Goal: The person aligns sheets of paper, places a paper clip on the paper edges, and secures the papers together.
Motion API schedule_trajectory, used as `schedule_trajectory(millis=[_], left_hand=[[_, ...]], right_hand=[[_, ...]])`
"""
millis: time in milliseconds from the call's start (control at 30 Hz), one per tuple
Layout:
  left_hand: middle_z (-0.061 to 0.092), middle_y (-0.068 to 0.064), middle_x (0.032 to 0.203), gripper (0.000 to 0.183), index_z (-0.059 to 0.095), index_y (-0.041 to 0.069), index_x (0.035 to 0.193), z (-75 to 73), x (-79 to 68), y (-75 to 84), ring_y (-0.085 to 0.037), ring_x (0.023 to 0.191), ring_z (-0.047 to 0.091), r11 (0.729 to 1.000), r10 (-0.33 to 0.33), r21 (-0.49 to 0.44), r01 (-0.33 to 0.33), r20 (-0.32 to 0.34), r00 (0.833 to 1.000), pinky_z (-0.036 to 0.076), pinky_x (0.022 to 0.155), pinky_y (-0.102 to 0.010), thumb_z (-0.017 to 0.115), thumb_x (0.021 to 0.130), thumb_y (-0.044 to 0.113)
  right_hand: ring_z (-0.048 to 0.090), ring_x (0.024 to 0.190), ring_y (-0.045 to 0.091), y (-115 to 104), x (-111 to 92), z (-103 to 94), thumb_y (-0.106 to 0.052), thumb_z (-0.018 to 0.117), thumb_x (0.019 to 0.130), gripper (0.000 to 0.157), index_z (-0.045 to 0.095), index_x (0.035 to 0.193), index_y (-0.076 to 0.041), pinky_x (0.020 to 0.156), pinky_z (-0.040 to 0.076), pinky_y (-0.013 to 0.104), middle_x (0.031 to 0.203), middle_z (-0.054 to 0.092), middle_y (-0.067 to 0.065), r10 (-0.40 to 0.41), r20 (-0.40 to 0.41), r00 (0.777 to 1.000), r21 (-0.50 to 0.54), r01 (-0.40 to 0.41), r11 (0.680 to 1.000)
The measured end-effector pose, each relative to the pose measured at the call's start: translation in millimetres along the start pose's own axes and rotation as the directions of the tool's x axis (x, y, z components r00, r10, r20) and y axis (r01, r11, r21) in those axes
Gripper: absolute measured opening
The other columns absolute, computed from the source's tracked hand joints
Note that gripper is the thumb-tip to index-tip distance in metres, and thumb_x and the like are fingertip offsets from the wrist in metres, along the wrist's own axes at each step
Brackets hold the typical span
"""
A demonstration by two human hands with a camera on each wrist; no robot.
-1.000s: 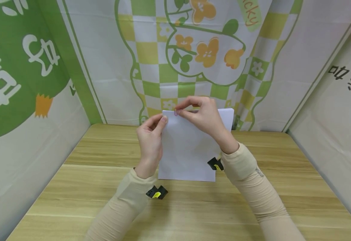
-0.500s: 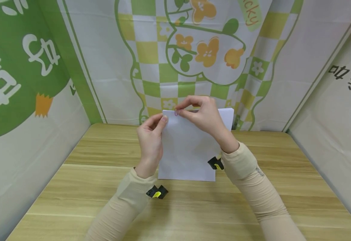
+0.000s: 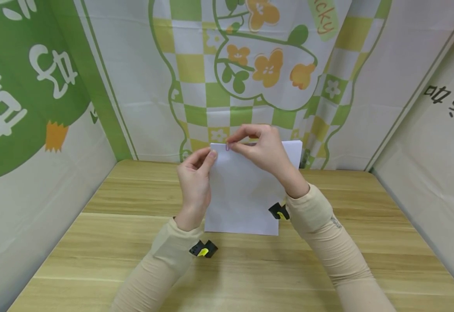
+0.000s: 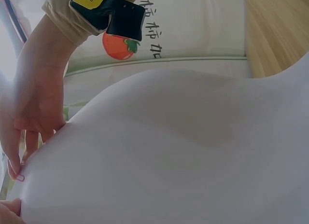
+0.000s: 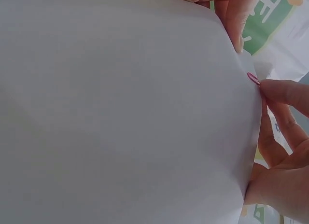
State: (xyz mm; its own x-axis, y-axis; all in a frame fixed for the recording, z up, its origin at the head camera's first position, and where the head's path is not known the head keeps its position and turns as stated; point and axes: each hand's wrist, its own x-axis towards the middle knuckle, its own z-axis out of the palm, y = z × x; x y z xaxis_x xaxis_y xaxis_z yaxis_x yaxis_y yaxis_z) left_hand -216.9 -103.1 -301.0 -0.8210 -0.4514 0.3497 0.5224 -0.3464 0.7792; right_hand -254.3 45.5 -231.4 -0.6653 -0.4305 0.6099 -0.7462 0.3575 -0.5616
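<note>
White sheets of paper (image 3: 246, 195) are held up above the table, their lower edge toward the person. The left hand (image 3: 196, 182) pinches the upper left corner between thumb and fingers. At the top edge, just right of that corner, sits a pink paper clip (image 3: 227, 147), its loop lying over the front sheet. The right hand (image 3: 266, 149) pinches the clip's outer end with thumb and forefinger. In the right wrist view the paper clip (image 5: 253, 78) shows as a small loop on the paper's edge. The back of the sheets is hidden.
A wood-grain table (image 3: 133, 242) lies beneath the hands. Printed curtains (image 3: 196, 82) hang behind it and on both sides. Each wrist bears a black device with a yellow mark, such as the left wrist device (image 3: 203, 249).
The paper clip's visible loop shifts very slightly at the top edge. Both hands and the paper stay almost where they were.
</note>
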Motion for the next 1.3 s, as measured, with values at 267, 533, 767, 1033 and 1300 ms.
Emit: schedule_trajectory(millis=[267,533,767,1033,1300], left_hand=[[0.066,0.000,0.077,0.008,0.070,0.007,0.082,0.9,-0.1,-0.9,-0.007,0.068,0.057,1.000,0.003,-0.001,-0.003,0.002,1.000,0.048,0.063,-0.014,0.072,0.081,0.000],[0.067,0.002,0.076,0.011,0.070,0.007,0.081,2.3,-1.1,-0.4,-0.007,0.068,0.056,1.000,-0.004,-0.013,0.003,-0.009,1.000,0.047,0.063,-0.014,0.070,0.081,-0.004],[0.067,0.003,0.074,0.011,0.070,0.005,0.082,3.1,-1.0,-1.5,-0.006,0.066,0.055,1.000,0.007,0.000,-0.007,-0.013,1.000,0.045,0.060,-0.014,0.068,0.082,-0.005],[0.067,0.003,0.074,0.013,0.071,0.008,0.080,3.3,-1.6,-2.4,-0.006,0.065,0.055,1.000,0.001,-0.011,-0.001,-0.019,1.000,0.045,0.059,-0.014,0.068,0.082,-0.005],[0.066,0.004,0.073,0.013,0.071,0.007,0.080,2.9,-1.1,-3.4,-0.006,0.065,0.054,1.000,-0.012,-0.023,0.011,-0.027,1.000,0.044,0.058,-0.014,0.068,0.082,-0.005]], right_hand=[[0.065,0.084,0.006,1.2,-0.9,0.6,-0.009,0.074,0.081,0.004,0.074,0.079,-0.013,0.074,0.055,0.022,0.083,0.072,-0.001,0.009,0.004,1.000,0.039,-0.009,0.999],[0.066,0.086,0.007,1.4,-2.4,0.7,-0.006,0.073,0.081,0.006,0.073,0.079,-0.011,0.076,0.055,0.021,0.084,0.072,0.001,0.009,0.013,1.000,0.072,-0.010,0.997],[0.066,0.085,0.008,2.4,-2.9,1.1,-0.005,0.074,0.080,0.007,0.073,0.079,-0.011,0.075,0.055,0.021,0.084,0.072,0.002,-0.011,0.006,1.000,0.079,0.010,0.997],[0.065,0.085,0.008,6.1,-2.9,2.5,-0.009,0.076,0.080,0.003,0.073,0.079,-0.011,0.075,0.056,0.025,0.083,0.072,-0.001,-0.073,-0.019,0.997,0.025,0.074,0.997],[0.063,0.087,0.010,5.9,-2.7,2.6,-0.013,0.076,0.080,0.003,0.074,0.079,-0.011,0.078,0.055,0.030,0.083,0.072,-0.002,-0.099,-0.029,0.995,-0.035,0.098,0.995]])
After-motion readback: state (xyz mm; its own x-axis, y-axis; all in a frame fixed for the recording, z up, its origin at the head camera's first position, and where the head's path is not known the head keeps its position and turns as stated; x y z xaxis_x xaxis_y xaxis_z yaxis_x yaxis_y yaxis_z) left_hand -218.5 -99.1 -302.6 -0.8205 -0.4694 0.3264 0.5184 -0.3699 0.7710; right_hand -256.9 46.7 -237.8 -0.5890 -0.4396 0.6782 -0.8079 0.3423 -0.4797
